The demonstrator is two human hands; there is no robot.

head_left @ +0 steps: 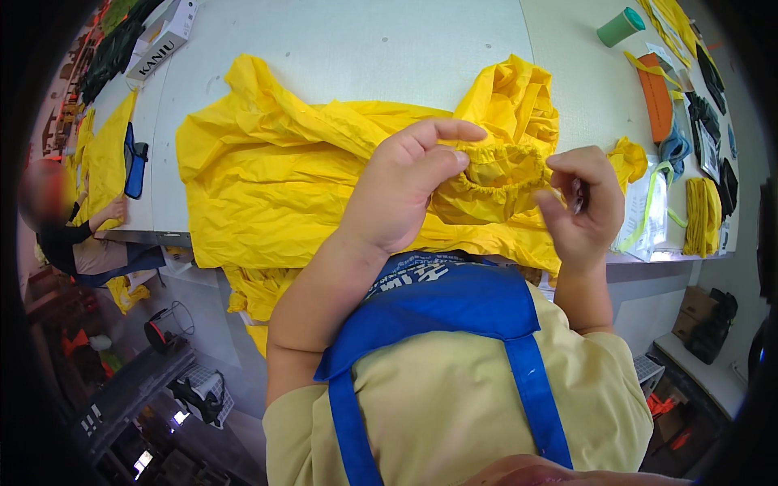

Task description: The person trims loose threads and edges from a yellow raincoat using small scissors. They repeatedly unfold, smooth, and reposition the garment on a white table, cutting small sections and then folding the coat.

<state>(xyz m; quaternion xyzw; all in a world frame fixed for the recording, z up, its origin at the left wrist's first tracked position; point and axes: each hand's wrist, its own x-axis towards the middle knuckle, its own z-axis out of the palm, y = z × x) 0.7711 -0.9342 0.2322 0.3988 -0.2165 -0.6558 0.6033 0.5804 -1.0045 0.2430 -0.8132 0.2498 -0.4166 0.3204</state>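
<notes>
A crumpled yellow waterproof garment lies across the table in front of me. One end of it, a tube with a gathered elastic cuff, is raised with its opening toward me. My left hand pinches the left edge of that cuff between thumb and fingers. At the cuff's right edge is my right hand, its fingers curled and its index fingertip by the rim, thumb apart from it. A small dark, shiny spot shows among the right fingers, too small to name.
A green thread cone stands at the far right, near an orange box. Folded yellow pieces lie on the right edge. A white box sits far left. At left, another person handles yellow material.
</notes>
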